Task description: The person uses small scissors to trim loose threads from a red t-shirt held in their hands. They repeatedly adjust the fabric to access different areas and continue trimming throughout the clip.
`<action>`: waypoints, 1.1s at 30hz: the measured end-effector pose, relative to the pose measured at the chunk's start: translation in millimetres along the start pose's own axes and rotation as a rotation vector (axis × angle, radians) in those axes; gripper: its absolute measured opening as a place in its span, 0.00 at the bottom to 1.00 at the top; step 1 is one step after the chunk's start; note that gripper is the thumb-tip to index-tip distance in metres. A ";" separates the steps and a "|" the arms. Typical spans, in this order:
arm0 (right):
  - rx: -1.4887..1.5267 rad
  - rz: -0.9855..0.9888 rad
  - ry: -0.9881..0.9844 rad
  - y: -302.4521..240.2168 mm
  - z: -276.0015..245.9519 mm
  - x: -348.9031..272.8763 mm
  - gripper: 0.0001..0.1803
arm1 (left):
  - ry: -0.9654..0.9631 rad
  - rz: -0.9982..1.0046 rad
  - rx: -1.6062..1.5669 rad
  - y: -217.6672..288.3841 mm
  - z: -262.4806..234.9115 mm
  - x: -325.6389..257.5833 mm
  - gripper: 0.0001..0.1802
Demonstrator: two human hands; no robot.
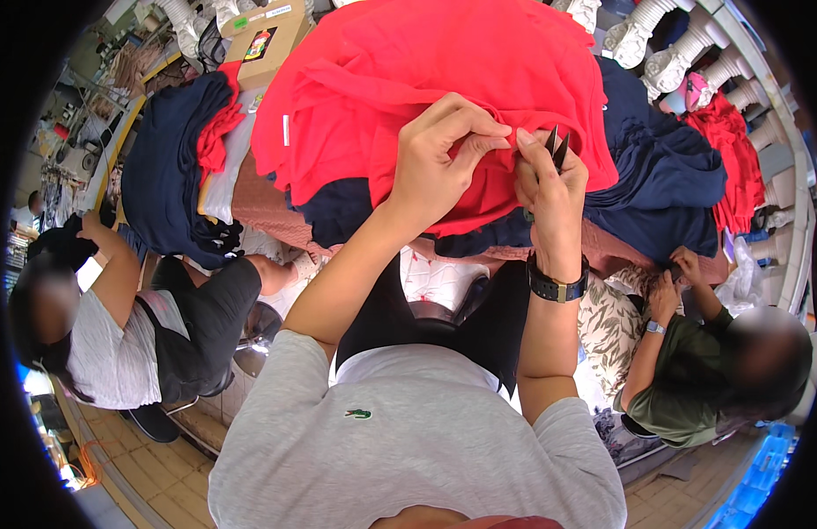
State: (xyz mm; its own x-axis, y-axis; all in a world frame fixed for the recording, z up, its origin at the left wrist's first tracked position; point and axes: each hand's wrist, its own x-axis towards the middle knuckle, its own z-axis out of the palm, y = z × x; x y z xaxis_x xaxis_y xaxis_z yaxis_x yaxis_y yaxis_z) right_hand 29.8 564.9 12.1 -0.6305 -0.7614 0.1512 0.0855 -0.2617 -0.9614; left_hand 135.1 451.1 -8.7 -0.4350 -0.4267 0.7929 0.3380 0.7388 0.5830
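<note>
A large red garment [364, 53] is heaped across the table in front of me. My left hand [439, 159] is closed in a pinch at a raised fold of it, with thumb and forefinger tips together. Close beside it, my right hand [552, 185] holds thread snips [559, 148], their dark pointed blades sticking up between the fingers. The thumb and forefinger of that hand also meet at the red cloth, a short gap from the left fingertips. Most of the snips' handle is hidden in the palm.
Navy garments [166, 167] are piled at the left, more navy cloth [655, 159] at the right. A cardboard box [266, 42] stands at the back left. White ribbed ducts [677, 57] line the far right. One person [118, 335] sits at each side; the right one handles dark cloth.
</note>
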 end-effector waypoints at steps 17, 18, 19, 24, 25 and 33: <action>-0.026 0.067 -0.108 9.3 13.6 -40.5 0.28 | -0.047 -0.141 -0.032 9.1 -0.9 -5.3 0.03; 0.009 0.078 -0.121 8.2 13.8 -40.4 0.28 | -0.042 -0.135 -0.040 9.2 -0.6 -5.3 0.03; -0.006 0.070 -0.139 9.0 13.1 -40.3 0.28 | -0.038 -0.129 -0.049 9.4 -0.1 -4.9 0.03; -0.002 0.118 -0.133 4.5 14.9 -40.6 0.27 | -0.029 -0.177 -0.149 12.7 0.1 -6.6 0.03; 0.003 0.136 -0.131 1.9 14.4 -39.5 0.27 | -0.034 -0.163 -0.141 11.7 -0.2 -6.5 0.03; 0.089 0.225 -0.128 4.4 7.5 -28.5 0.25 | -0.054 -0.135 -0.122 10.6 -1.6 -8.1 0.04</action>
State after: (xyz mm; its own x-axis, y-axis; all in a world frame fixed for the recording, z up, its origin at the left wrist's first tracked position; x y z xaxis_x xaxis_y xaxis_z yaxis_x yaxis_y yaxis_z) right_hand 53.9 581.0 5.2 -0.4853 -0.8738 -0.0311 0.2833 -0.1235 -0.9510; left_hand 143.6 461.5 -8.6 -0.5263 -0.4870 0.6970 0.3705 0.6065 0.7035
